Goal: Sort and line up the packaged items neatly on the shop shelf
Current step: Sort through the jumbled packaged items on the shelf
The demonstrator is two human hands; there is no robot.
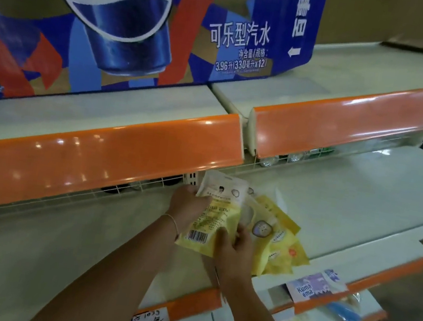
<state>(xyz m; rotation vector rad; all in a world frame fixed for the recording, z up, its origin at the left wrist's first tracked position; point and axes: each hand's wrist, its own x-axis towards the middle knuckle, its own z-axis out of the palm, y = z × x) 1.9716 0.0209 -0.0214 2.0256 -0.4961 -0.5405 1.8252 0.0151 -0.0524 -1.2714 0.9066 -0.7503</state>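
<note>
Below the orange shelf edge (101, 161), the left hand (187, 206) grips the upper left side of a yellow-white packet (217, 215), barcode side up. Right of it, the right hand (233, 245) pinches the packet's lower edge. Further right, more yellow packets (280, 240) lie fanned over the shelf (361, 208). The slack stack could slide off the front lip if nudged.
</note>
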